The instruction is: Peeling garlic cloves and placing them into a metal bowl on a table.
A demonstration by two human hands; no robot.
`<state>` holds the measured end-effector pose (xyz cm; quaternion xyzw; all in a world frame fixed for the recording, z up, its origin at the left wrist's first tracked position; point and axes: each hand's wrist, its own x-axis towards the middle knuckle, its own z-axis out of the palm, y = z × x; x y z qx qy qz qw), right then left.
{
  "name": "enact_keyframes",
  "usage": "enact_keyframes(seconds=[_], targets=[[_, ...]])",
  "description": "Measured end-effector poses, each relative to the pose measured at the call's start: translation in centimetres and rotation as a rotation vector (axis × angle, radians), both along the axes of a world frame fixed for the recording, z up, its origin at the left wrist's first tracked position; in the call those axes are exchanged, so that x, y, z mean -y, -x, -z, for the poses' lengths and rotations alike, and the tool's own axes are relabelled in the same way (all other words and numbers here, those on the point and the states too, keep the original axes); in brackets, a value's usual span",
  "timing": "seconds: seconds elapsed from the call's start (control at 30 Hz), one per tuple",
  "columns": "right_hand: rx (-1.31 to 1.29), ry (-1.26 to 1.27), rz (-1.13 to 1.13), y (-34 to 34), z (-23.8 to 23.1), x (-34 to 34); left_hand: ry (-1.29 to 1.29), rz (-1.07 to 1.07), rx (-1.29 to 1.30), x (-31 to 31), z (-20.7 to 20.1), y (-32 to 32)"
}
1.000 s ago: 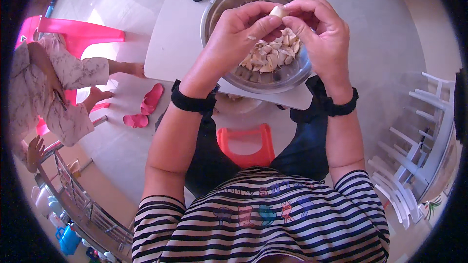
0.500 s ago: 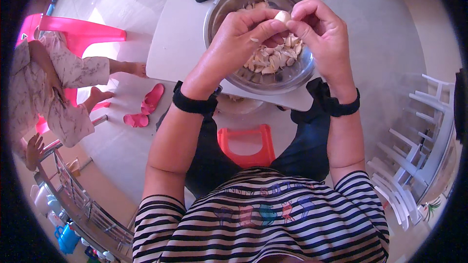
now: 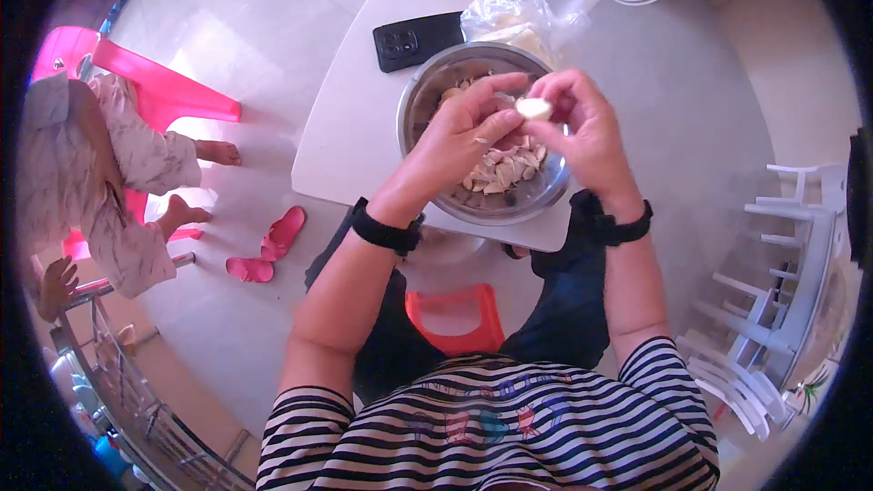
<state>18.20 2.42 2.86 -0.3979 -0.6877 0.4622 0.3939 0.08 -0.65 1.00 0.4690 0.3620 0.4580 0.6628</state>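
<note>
Over a steel bowl [image 3: 406, 118], a pale garlic clove [image 3: 534, 109] is held between the fingertips of both my hands. My left hand [image 3: 468, 123] pinches its left side with thumb and fingers. My right hand [image 3: 582, 123] grips it from the right, thumb below and bent fingers above. Below the hands, several unpeeled garlic cloves [image 3: 500, 170] lie in the bowl, partly hidden by my hands. A small whitish flake of skin sticks to the back of my left hand.
The bowl stands on a small white table [image 3: 341, 127] with a black phone [image 3: 418, 41] and clear plastic bag [image 3: 546, 0]. A red stool [image 3: 455, 318] is between my legs. At left, another person [image 3: 118, 173] sits on a pink chair [image 3: 168, 82] near pink slippers [image 3: 282, 234]. White chairs [image 3: 755, 327] are at right.
My view has tilted, so the table and bowl sit lower in the picture. My fingers have shifted around the clove, and more of its pale surface shows.
</note>
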Motion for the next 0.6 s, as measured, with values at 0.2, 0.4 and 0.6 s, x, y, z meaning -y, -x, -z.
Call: enact_keyframes(seconds=[0.2, 0.4, 0.6], targets=[[0.156, -0.185, 0.177, -3.9, -3.3, -9.3, -0.095, -0.040, -0.079, -0.3, 0.2, 0.9], [0.597, -0.122, 0.068, -2.1, -1.4, -13.8, -0.309, -0.218, -0.435, -0.1, 1.0, 2.7], [0.675, -0.490, 0.150, -1.2, -1.1, -10.3, -0.375, -0.369, -0.681, 0.1, 0.8, 4.2]])
